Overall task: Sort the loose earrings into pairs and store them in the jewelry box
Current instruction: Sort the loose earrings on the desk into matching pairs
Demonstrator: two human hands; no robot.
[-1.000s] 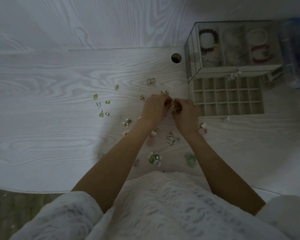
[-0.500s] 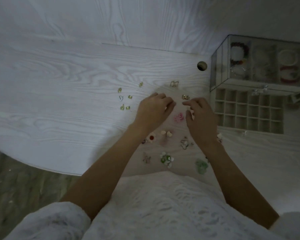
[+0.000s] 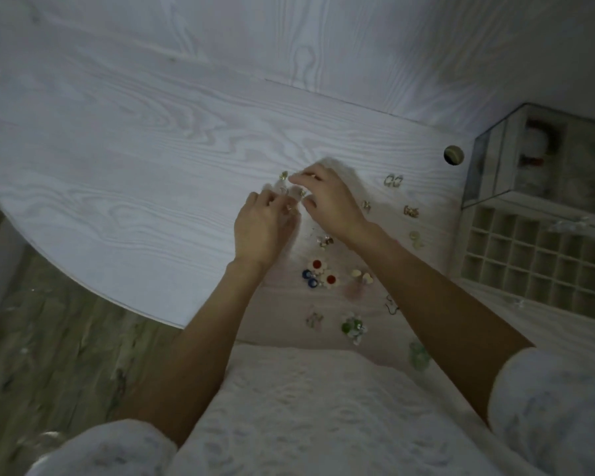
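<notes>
Loose earrings lie scattered on the white wood-grain table [image 3: 124,187]. My left hand [image 3: 265,228] and my right hand [image 3: 327,201] meet over a cluster of small gold earrings [image 3: 284,175] left of the rest. The left fingers are curled, pinching a small gold earring [image 3: 289,208]. Another small earring [image 3: 303,192] sits between my right thumb and forefinger; whether they grip it is unclear. The jewelry box [image 3: 495,166] stands at the far right, its gridded drawer [image 3: 529,266] pulled out.
Nearer me lie red-centred flower earrings [image 3: 315,264], blue ones [image 3: 308,278], cream hearts [image 3: 361,276], green flowers [image 3: 352,326] and a pale green piece [image 3: 418,355]. Rectangular hoops [image 3: 393,180] and a gold pair [image 3: 411,211] lie toward the box. A cable hole [image 3: 454,154] is beside it.
Both hands have moved left from beside the drawer to the small gold earrings. My view has swung left, so the box now sits at the right edge.
</notes>
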